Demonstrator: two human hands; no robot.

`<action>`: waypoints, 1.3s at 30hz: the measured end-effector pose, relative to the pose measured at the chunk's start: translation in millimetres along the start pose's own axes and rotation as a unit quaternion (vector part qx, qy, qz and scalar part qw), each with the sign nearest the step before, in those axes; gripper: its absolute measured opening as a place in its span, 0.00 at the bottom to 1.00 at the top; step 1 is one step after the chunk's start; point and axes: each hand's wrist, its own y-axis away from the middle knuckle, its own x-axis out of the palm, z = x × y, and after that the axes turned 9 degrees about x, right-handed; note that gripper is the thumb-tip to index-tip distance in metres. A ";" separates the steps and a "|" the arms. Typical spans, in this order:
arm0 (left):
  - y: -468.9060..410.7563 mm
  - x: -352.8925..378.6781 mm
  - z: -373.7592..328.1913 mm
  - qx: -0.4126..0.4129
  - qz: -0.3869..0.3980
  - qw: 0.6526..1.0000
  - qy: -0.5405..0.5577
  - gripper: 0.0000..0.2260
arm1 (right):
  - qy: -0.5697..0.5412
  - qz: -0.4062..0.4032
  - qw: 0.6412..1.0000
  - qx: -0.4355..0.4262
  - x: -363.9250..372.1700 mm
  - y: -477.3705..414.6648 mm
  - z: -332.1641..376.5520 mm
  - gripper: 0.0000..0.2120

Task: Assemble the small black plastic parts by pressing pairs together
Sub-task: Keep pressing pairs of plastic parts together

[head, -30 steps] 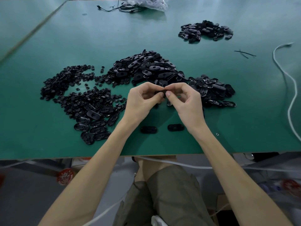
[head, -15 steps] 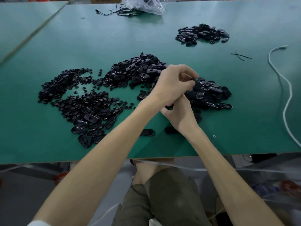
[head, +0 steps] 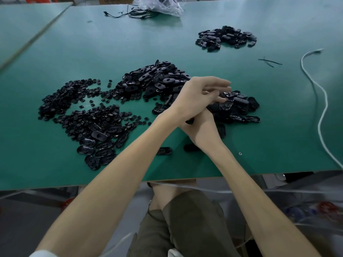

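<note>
Black plastic parts lie in heaps on the green table [head: 185, 43]. Small round pieces [head: 65, 97] are at the left and oval shells [head: 157, 78] in the middle. More ovals [head: 239, 106] lie just right of my hands. My left hand [head: 196, 97] reaches across my right wrist, its fingers spread and stretched out over that right heap, with nothing visible in it. My right hand [head: 202, 130] lies beneath the left wrist with its fingers hidden. Two single ovals [head: 164, 151] rest near the front edge.
A separate heap of black parts [head: 226, 38] sits at the far right. A white cord [head: 323, 101] snakes along the right edge, near two black ties [head: 269, 62]. A plastic bag [head: 159, 4] and black cables lie at the far edge. My knees are below the table's front edge.
My hands were pinching a part together at the centre. The left hand then crossed over the right toward the right heap, and its fingers have uncurled from a fist.
</note>
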 end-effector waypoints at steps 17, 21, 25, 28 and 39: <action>70.3 -77.9 44.8 -0.137 -0.053 0.942 -0.302 0.06 | 0.089 0.015 0.994 -0.063 -5.3 12.8 5.8 0.24; 74.3 -74.8 41.4 -0.134 -0.070 0.951 -0.270 0.04 | 0.104 0.020 0.991 -0.080 -3.4 11.9 4.1 0.23; 76.5 -70.7 40.8 -0.115 -0.105 0.958 -0.242 0.03 | 0.100 0.014 0.991 -0.088 -4.5 11.0 4.1 0.20; 77.5 -67.1 40.8 -0.081 -0.124 0.965 -0.215 0.04 | 0.084 0.012 0.992 -0.090 -5.0 10.4 5.1 0.17; 82.4 -75.0 38.3 -0.073 -0.138 0.976 -0.150 0.03 | -0.029 0.002 0.997 -0.067 -8.4 8.7 6.2 0.05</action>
